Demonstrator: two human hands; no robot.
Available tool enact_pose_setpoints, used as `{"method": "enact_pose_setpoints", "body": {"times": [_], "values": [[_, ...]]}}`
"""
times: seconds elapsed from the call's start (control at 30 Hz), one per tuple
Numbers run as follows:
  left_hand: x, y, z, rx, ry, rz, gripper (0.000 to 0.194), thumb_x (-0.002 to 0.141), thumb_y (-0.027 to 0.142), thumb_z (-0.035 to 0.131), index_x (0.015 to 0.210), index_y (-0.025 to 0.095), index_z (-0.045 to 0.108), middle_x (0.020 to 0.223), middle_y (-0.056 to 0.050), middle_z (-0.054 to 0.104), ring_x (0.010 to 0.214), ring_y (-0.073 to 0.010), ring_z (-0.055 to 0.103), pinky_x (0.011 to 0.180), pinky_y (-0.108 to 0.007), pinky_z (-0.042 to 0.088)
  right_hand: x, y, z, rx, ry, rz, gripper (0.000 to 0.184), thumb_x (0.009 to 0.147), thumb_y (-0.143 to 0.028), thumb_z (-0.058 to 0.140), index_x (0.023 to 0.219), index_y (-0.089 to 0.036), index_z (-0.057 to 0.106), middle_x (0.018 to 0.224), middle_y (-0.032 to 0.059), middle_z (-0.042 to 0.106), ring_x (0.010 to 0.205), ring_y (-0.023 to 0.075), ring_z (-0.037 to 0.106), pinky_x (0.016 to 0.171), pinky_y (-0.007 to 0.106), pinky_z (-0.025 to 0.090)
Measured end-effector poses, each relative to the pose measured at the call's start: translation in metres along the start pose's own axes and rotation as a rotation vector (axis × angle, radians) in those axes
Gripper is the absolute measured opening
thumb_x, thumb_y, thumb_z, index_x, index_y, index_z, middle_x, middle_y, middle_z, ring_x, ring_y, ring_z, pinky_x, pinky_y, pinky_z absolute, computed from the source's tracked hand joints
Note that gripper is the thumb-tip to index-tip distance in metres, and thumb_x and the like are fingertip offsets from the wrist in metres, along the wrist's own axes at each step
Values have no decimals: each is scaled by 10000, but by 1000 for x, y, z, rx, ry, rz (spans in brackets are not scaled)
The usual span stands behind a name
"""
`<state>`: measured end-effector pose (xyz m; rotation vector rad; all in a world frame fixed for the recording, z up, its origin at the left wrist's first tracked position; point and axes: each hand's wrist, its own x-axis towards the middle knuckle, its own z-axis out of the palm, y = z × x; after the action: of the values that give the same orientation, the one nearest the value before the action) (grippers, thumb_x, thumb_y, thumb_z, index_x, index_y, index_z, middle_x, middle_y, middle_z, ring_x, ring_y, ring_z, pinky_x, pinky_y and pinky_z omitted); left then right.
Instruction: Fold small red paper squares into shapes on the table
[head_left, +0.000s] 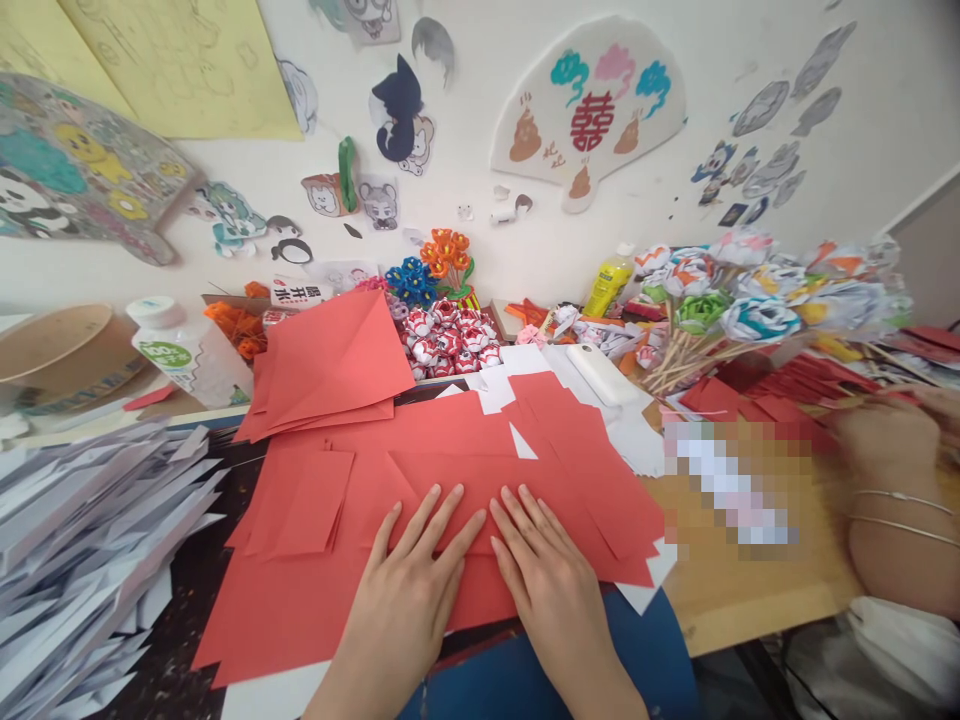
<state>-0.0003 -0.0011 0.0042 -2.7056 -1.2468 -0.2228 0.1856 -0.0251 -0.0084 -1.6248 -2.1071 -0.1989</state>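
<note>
One red sheet [480,480] pressed at centre under left hand [416,575], grip spread wide, and right hand [553,572], grip laid flat, one tub [94,372] and one bottle [191,355] seen at left, contents unclear

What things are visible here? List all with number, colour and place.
Red sheets: many, red, across centre
White sheets: several, white, beneath red
Folded strips: many, whitish, left
Tub: one, brown, far left
Capped bottle: one, translucent, back left
Blue flowers: one cluster, blue, back centre
Orange flowers: one cluster, orange, beside blue
Round flowers: many, red-white, back centre
Oblong object: one, white, right-centre
Yellow bottle: one, yellow, near wall
Stick flowers: many, multicoloured, right
Fan cutouts: two, multicoloured, wall
Wall pictures: many, mixed, wall
Co-worker's hand: at least one, right edge
Left hand, right hand: one each, on red sheets
</note>
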Motion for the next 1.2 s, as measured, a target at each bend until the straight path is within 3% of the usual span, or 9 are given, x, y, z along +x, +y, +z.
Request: {"method": "enact_pose_setpoints", "body": {"times": [0.17,0.37,0.57,0.8,0.9,1.07,1.2], "values": [[0,-2,-4,-10,21,18,547,947,206,363,1473,326,276,1550,-25,279,1412,-239,278,1128,-452,241,0,0,0,-8,-1,-12,369,965,-205,393,1254,-127,608,1316,70,574,1235,271,535,982,437,520],[-6,3,-16,-24,61,167,472,974,267,364,1445,287,345,1487,13,406,1403,-184,300,1185,-445,122,1,0,2,-44,19,-40,382,956,-164,367,1246,-108,610,1291,75,595,1219,269,551,957,432,538],[-18,16,-12,7,145,73,411,978,264,364,1375,237,466,1413,6,501,1302,-169,462,1175,-390,202,-1,1,4,-62,21,-54,373,949,-167,392,1245,-98,609,1291,79,595,1225,271,544,962,432,534],[-67,-33,-7,140,147,-53,464,933,207,437,1397,198,441,1434,-58,469,1308,-213,460,1148,-395,276,-3,2,3,-75,5,-62,381,952,-180,386,1265,-119,596,1296,61,596,1237,253,537,963,421,526],[-79,-42,-13,181,140,-100,460,917,179,418,1372,156,478,1417,-97,486,1297,-236,473,1142,-417,283,-2,1,5,-119,2,-85,378,953,-174,382,1247,-112,612,1280,71,613,1223,256,548,975,414,505],[-61,-14,-18,164,122,-109,443,910,154,350,1295,77,555,1398,-143,497,1321,-273,438,1109,-458,338,11,-9,2,-269,-22,-128,321,913,-102,433,1097,-95,697,1165,142,677,1089,276,611,953,424,477],[-46,4,-7,78,103,-27,470,890,93,350,1328,96,521,1385,-123,517,1278,-247,493,1077,-408,406,27,-25,-7,-386,-151,-101,314,781,69,490,827,-143,717,937,148,696,889,279,623,741,388,496]]}}
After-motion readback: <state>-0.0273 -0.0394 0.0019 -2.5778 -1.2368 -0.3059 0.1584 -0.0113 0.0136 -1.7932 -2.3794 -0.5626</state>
